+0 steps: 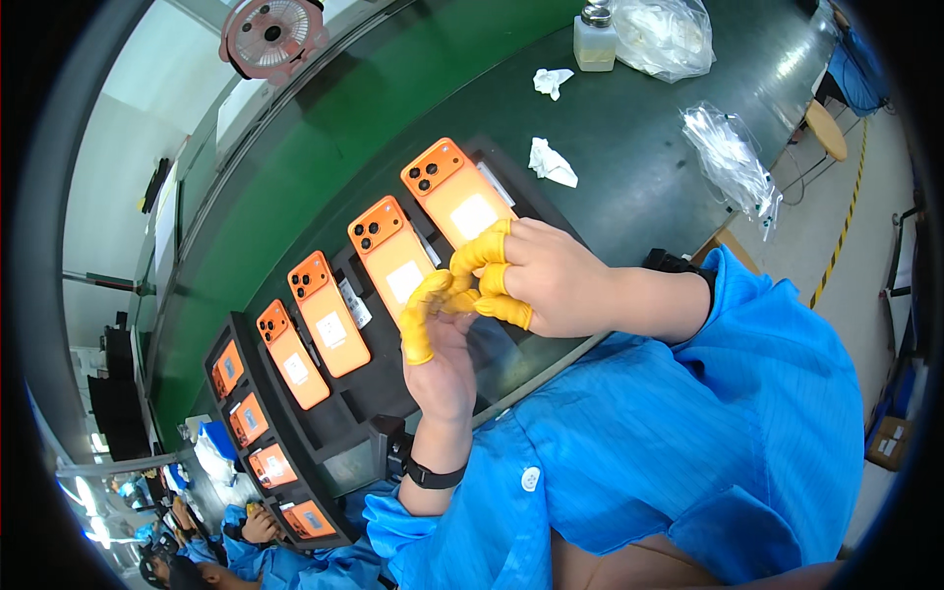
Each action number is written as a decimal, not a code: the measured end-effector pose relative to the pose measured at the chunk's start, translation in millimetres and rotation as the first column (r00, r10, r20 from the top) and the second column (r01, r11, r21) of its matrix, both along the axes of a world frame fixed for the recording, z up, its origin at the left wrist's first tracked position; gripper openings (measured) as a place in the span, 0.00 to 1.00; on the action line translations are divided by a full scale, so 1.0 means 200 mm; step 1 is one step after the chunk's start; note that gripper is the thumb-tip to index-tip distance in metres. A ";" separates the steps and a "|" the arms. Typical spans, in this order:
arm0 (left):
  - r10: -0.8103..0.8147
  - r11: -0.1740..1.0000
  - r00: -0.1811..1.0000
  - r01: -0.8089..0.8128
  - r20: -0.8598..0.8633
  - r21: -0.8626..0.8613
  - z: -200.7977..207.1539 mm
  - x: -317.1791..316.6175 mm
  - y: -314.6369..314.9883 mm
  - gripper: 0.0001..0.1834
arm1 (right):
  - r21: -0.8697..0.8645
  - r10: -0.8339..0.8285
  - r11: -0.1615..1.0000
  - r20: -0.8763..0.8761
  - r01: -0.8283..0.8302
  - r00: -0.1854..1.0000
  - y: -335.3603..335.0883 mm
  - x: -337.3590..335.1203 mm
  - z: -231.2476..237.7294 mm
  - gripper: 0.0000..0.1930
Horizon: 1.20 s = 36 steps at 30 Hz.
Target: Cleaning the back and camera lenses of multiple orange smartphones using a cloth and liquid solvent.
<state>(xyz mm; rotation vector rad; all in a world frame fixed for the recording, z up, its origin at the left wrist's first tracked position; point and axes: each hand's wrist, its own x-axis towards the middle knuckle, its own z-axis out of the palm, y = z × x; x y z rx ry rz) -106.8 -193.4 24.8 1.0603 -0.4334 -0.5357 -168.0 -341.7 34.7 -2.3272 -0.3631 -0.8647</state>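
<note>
My left hand (442, 359) and my right hand (546, 275) meet at the fingertips, over the near side of a black tray (383, 401). Yellow finger cots cover several fingers on both. Those fingers are curled and pinched together; whatever lies between them, if anything, is too small or hidden to make out. Several orange phones lie camera side up in a slanting row on the tray, each with a white square label. Closest to my right hand is the rightmost phone (454, 192). Just beyond my left fingers lies another phone (388, 241), its lower end partly covered.
A second black tray (258, 408) with several orange items borders the row at left. Crumpled white tissues (553, 163), a dispenser bottle (595, 44) and clear plastic bags (728, 162) rest on the green table (629, 128). A pink fan (272, 37) stands beyond. Other people sit at lower left.
</note>
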 end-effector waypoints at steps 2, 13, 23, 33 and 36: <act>-0.083 0.990 0.987 0.066 -0.138 -0.124 0.01 0.00 0.00 0.29 | 0.009 0.029 1.000 0.028 -0.030 0.999 0.01 -0.01 -0.01 0.05; 0.136 0.980 0.978 -0.157 -0.160 -0.125 -0.04 0.12 0.12 0.29 | 0.087 -0.505 0.863 0.084 0.498 0.859 -0.54 -0.36 0.16 0.06; 0.144 0.989 0.989 -0.143 -0.026 0.024 -0.10 0.14 0.10 0.26 | -0.707 -0.953 0.299 -0.184 0.641 0.242 -1.19 -0.68 -0.17 0.07; 0.280 0.930 0.927 -0.326 0.249 0.169 -0.10 0.17 0.23 0.22 | -0.772 -0.902 0.418 -0.290 0.479 0.319 -1.24 -0.71 -0.27 0.10; 0.251 0.909 0.898 -0.347 0.361 0.232 -0.07 0.17 0.26 0.22 | -0.622 -0.872 0.486 -0.387 0.613 0.299 -1.27 -0.72 -0.21 0.14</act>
